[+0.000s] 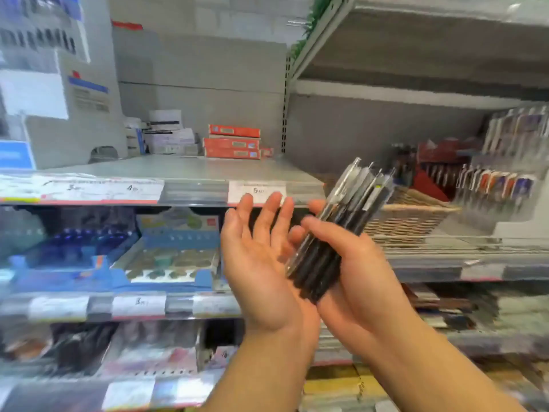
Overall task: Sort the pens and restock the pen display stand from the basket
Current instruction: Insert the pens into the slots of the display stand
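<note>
Shelf with basket at right; before it, right hand, grip clamped on a tilted bundle of dark pens, beside left hand, palm flat, fingers spread apart, touching the bundle's lower end.

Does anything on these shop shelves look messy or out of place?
Slightly. The orange flat boxes at the back of the grey top shelf are stacked unevenly, beside jumbled white boxes. The bundle of dark pens in the right hand looks tidy.
</note>
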Tool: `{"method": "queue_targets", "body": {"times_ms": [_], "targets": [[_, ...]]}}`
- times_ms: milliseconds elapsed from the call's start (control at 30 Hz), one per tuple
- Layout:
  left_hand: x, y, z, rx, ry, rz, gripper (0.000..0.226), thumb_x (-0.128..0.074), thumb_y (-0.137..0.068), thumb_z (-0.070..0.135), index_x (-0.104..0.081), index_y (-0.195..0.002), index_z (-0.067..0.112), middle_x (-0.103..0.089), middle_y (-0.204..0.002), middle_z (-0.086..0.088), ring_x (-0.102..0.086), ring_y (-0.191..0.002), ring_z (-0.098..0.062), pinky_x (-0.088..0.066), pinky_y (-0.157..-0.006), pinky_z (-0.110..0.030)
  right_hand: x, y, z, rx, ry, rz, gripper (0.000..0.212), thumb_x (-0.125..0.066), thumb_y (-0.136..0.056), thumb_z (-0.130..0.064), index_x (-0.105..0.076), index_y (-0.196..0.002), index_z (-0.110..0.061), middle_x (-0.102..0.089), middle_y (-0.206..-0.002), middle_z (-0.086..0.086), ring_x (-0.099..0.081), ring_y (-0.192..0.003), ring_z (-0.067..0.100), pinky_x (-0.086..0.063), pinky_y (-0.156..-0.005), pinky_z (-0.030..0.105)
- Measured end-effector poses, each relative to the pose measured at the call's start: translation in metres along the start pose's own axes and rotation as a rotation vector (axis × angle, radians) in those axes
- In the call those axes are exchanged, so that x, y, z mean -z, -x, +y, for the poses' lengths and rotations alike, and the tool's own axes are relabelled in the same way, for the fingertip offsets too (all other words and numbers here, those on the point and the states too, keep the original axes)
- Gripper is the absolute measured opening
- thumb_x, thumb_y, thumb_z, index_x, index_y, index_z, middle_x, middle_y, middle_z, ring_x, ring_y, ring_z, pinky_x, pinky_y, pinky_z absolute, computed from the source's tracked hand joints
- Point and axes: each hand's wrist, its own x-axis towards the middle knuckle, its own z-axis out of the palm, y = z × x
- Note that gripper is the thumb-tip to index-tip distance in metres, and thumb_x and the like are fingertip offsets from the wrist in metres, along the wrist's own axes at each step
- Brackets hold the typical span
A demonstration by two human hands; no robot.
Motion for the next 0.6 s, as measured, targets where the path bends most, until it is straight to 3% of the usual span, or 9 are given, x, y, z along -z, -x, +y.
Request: {"method": "queue_targets", "body": {"times_ms": [67, 133, 233, 367, 400, 467, 533, 600], "targets": [[0.008, 0.021, -0.010, 0.009, -0.048, 0.131, 0.047, -0.045, -0.098, 0.051, -0.058, -0.129, 0.018, -0.073, -0.116, -0.010, -0.069, -0.111, -0.026, -0.049, -0.103, -0.049, 0.012, 0.026, 0.020, 0.005, 0.071, 0.030, 0.023, -0.065, -0.082, -0.001, -0.077, -0.077, -0.020, -0.070, -0.070, 0.005, -0.068, -0.062, 0.014, -0.059, -0.062, 0.025], [0.024, 0.043, -0.019, 0.038, -0.053, 0.226, 0.048, -0.046, -0.097, 0.053, -0.058, -0.129, 0.019, -0.074, -0.114, -0.010, -0.070, -0.108, -0.027, -0.050, -0.101, -0.050, 0.028, 0.047, 0.034, -0.030, 0.036, 0.056, 0.020, -0.070, -0.069, -0.009, -0.077, -0.085, -0.017, -0.072, -0.078, 0.006, -0.070, -0.068, 0.016, -0.060, -0.069, 0.028], [0.067, 0.083, -0.023, -0.008, -0.086, 0.360, 0.049, -0.047, -0.096, 0.054, -0.056, -0.129, 0.020, -0.074, -0.113, -0.009, -0.071, -0.107, -0.028, -0.053, -0.095, -0.048, 0.049, 0.083, 0.066, -0.211, -0.045, 0.050, 0.030, -0.071, -0.073, -0.007, -0.072, -0.102, -0.012, -0.072, -0.095, 0.012, -0.074, -0.085, 0.025, -0.061, -0.084, 0.038], [0.126, 0.141, -0.001, -0.062, -0.069, 0.620, 0.047, -0.044, -0.099, 0.051, -0.058, -0.125, 0.015, -0.074, -0.111, -0.014, -0.068, -0.110, -0.035, -0.051, -0.097, -0.052, 0.043, 0.145, 0.123, -0.474, 0.019, 0.061, 0.031, -0.072, -0.073, -0.004, -0.077, -0.100, -0.017, -0.074, -0.104, 0.016, -0.072, -0.100, 0.036, -0.054, -0.098, 0.054], [0.139, 0.156, 0.008, -0.059, -0.093, 0.668, 0.047, -0.045, -0.099, 0.050, -0.060, -0.124, 0.013, -0.074, -0.112, -0.016, -0.069, -0.109, -0.034, -0.052, -0.096, -0.050, 0.039, 0.160, 0.135, -0.530, 0.038, 0.054, 0.026, -0.071, -0.077, -0.001, -0.079, -0.095, -0.019, -0.075, -0.105, 0.017, -0.073, -0.099, 0.037, -0.055, -0.096, 0.052], [0.160, 0.180, 0.033, -0.025, -0.217, 0.670, 0.045, -0.055, -0.090, 0.045, -0.067, -0.116, 0.011, -0.075, -0.109, -0.015, -0.073, -0.099, -0.027, -0.057, -0.085, -0.037, 0.030, 0.184, 0.156, -0.637, 0.054, 0.027, 0.027, -0.064, -0.086, 0.005, -0.080, -0.091, -0.016, -0.076, -0.101, 0.018, -0.075, -0.087, 0.032, -0.061, -0.076, 0.042], [0.178, 0.202, 0.069, 0.009, -0.348, 0.648, 0.047, -0.062, -0.072, 0.046, -0.073, -0.103, 0.013, -0.076, -0.099, -0.009, -0.073, -0.084, -0.020, -0.054, -0.070, -0.027, 0.013, 0.202, 0.171, -0.768, 0.040, -0.035, 0.027, -0.064, -0.080, 0.003, -0.075, -0.101, -0.010, -0.075, -0.089, 0.016, -0.071, -0.065, 0.024, -0.055, -0.054, 0.031], [0.193, 0.222, 0.112, 0.003, -0.391, 0.660, 0.051, -0.059, -0.073, 0.049, -0.070, -0.108, 0.014, -0.075, -0.096, -0.010, -0.069, -0.078, -0.020, -0.048, -0.062, -0.030, -0.012, 0.218, 0.186, -0.881, 0.026, -0.128, 0.044, -0.067, -0.067, -0.004, -0.070, -0.111, -0.006, -0.070, -0.078, 0.014, -0.063, -0.055, 0.019, -0.047, -0.049, 0.028]]}}
